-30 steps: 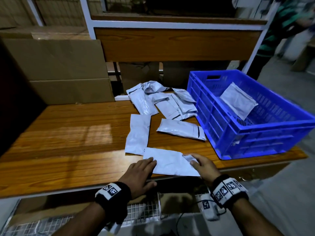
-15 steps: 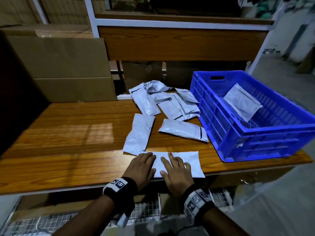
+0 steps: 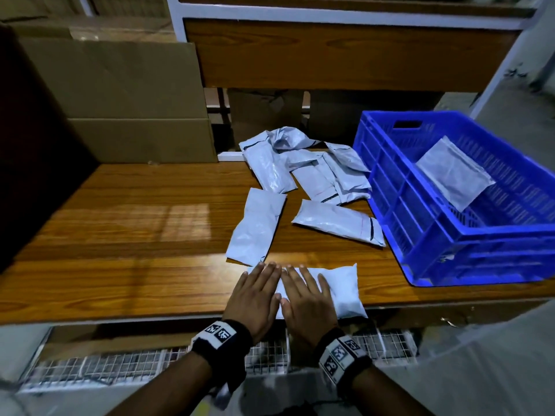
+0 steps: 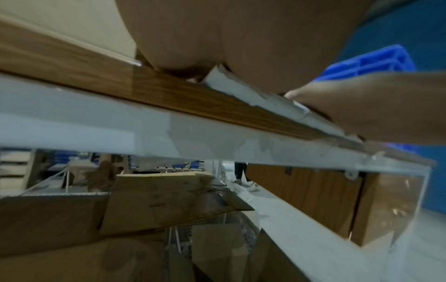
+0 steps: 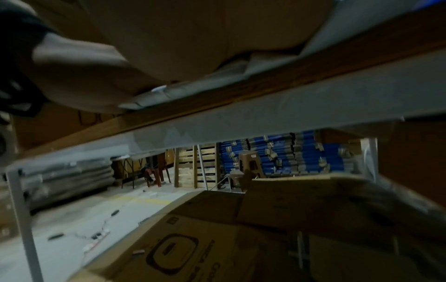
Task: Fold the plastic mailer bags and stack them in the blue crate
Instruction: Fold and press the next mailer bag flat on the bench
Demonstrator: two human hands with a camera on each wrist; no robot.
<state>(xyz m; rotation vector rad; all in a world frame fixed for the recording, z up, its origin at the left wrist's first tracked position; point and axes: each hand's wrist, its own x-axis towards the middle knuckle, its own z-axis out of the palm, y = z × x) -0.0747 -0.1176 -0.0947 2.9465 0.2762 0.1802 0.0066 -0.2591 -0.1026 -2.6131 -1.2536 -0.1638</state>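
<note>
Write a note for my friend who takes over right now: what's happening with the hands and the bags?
Left hand and right hand: both flat, pressing the mailer bag at the table's near edge.
Done: one folded bag lies in the blue crate.
Left: finish this one; two loose bags and a crumpled pile wait behind.

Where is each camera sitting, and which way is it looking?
Head: up on the person's head, looking down at the table, blue crate, both hands and banded wrists.
Left wrist: under the left hand, looking along the table edge; the palm shows, and the right hand.
Right wrist: under the right hand, looking beneath the table at cardboard boxes; palm shows.
Shared: all three see the mailer bag pressed flat under the hands.
</note>
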